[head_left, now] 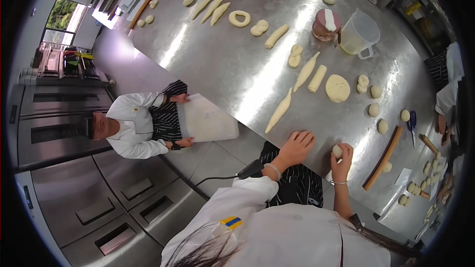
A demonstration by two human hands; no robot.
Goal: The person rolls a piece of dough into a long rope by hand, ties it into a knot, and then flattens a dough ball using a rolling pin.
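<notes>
Dough ball (337, 150) half-hidden in right hand (342, 162)'s closed grip | left hand (297, 146) flat; empty

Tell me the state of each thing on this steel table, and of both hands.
left hand: open, flat on table
right hand: closed on dough ball
measuring jug: upright
rolling pin: lying flat
dough disc: pressed flat
white tray: held by co-worker

Probably a bakery kitchen: steel worktable (222, 69), shaped dough pieces (279, 111), steel refrigerators (54, 113).
</notes>
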